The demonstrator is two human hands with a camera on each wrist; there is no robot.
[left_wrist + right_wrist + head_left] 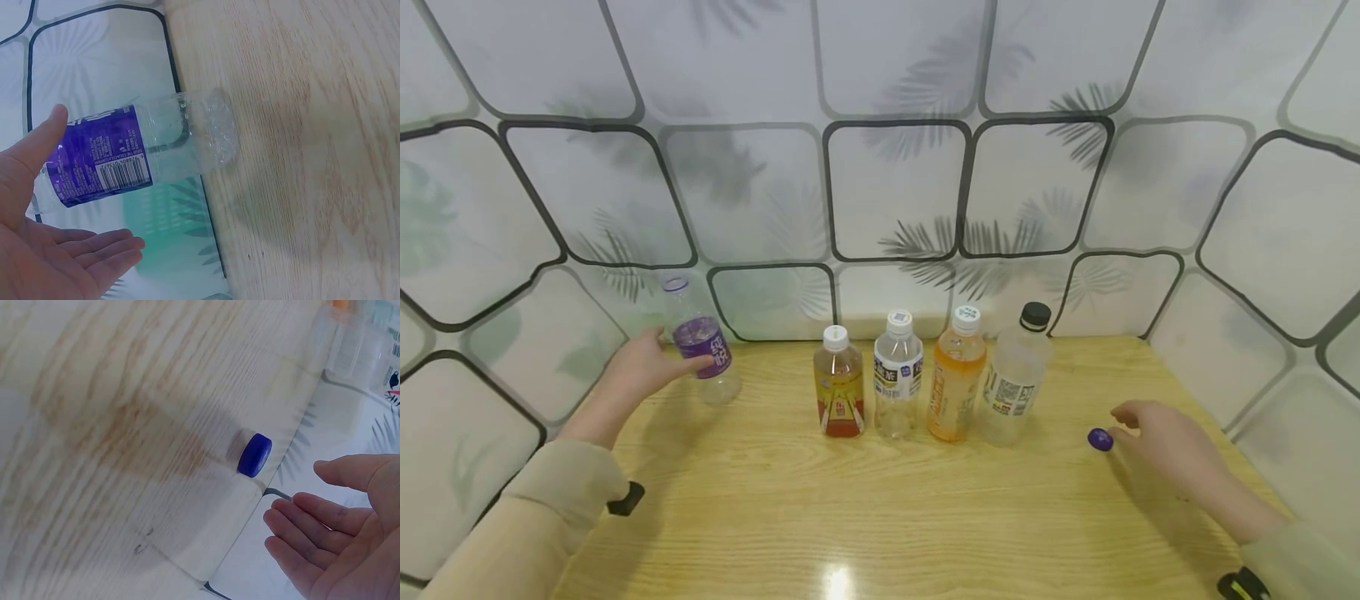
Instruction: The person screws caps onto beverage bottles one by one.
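Note:
A clear plastic bottle with a purple label [697, 335] and a purple ring at its neck stands at the back left of the table. My left hand [647, 367] is at its side, the thumb overlapping the label and the other fingers extended, not wrapped round it, as the left wrist view shows. On the right part of the table lies a small purple bottle cap [1101, 439]. Beside this cap [255, 455] is my right hand [331, 531], its fingers loosely bent and apart from the cap, with nothing in them.
Across the middle stand an amber bottle [839, 392] with a white cap, a clear bottle [897, 383] with a white label, an orange bottle [957, 383] and a clear bottle with a black cap [1015, 375]. Patterned walls [895, 192] enclose the wooden table [850, 517] at back and sides.

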